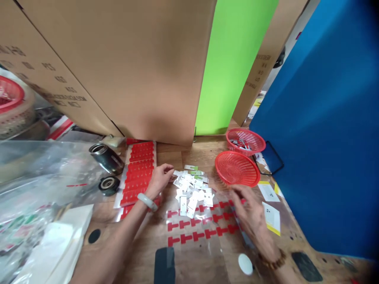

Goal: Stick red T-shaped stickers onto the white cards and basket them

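Observation:
My left hand [161, 179], a pale bangle at its wrist, is at the left edge of a loose pile of small white tags [188, 185]. Its thumb and fingertips are pinched together beside the tags; whatever is between them is too small to make out. Several tags at the back of the pile have green parts. My right hand [248, 209], with a beaded bracelet, hovers or rests over the right end of a clear sheet with rows of red T-shaped stickers [198, 236]. Motion blurs its bent fingers, so their hold is unclear.
A red basket [237, 169] stands behind my right hand, with another red basket [245, 141] of small parts beyond. On the left are stacked red sticker sheets [137, 173], a dark flask [106, 158], its lid [109, 185] and plastic bags [35, 189]. A blue panel [319, 138] bounds the right.

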Demonstrator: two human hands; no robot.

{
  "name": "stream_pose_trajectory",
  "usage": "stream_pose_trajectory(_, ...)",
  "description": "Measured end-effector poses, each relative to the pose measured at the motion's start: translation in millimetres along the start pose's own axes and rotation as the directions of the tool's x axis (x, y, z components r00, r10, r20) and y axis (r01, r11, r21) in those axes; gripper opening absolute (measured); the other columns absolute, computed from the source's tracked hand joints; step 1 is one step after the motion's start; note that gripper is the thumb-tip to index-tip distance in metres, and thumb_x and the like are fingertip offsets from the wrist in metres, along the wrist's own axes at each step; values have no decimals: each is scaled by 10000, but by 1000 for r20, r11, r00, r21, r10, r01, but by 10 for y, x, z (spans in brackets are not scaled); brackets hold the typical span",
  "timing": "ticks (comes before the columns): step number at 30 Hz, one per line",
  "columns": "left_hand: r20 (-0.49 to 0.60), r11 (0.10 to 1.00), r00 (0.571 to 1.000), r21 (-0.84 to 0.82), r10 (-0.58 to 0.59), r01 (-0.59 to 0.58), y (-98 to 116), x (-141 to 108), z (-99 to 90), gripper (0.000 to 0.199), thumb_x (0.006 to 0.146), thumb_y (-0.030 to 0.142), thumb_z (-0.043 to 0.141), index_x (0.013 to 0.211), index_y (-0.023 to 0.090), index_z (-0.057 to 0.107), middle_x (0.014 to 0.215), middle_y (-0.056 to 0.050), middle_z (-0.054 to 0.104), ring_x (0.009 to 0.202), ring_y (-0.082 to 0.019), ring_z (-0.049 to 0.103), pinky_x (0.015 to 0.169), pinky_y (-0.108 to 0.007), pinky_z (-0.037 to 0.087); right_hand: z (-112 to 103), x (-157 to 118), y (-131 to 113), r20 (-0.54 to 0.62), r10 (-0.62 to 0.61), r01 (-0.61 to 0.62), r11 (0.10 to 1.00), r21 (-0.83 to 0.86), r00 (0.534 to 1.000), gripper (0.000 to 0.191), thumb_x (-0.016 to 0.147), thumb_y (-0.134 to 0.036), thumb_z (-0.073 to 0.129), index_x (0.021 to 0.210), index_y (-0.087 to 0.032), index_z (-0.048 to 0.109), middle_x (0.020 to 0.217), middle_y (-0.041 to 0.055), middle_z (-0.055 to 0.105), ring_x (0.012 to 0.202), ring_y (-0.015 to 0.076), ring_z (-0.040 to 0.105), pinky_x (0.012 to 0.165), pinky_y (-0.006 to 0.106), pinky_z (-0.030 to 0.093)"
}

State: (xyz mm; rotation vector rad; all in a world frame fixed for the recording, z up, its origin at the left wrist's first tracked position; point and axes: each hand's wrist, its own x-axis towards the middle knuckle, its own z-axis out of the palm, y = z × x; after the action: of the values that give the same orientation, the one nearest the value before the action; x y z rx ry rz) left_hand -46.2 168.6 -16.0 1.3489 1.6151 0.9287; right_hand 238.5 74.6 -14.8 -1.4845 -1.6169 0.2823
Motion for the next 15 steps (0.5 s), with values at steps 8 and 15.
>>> stream_pose_trajectory(8,158,916,986,388,45,-104,-26,-167,153,117,701,256,677,643,166,632,647,-22,633,699,-178,596,653,-266,427,297,-570,-95,325,55,-82,994,71,944,175,870,-211,482,965,-216,628,960,67,663,883,214,643,775,335,539)
stream_pose_trajectory(15,173,824,985,555,24,-117,-93,-573,228,159,689,232,680,821,172,613,811,-50,629,786,-203,582,677,-278,390,318,-699,-65,288,72,-90,995,50,955,203,878,-192,465,1023,-220,605,1033,78,630,963,225,606,864,386,508)
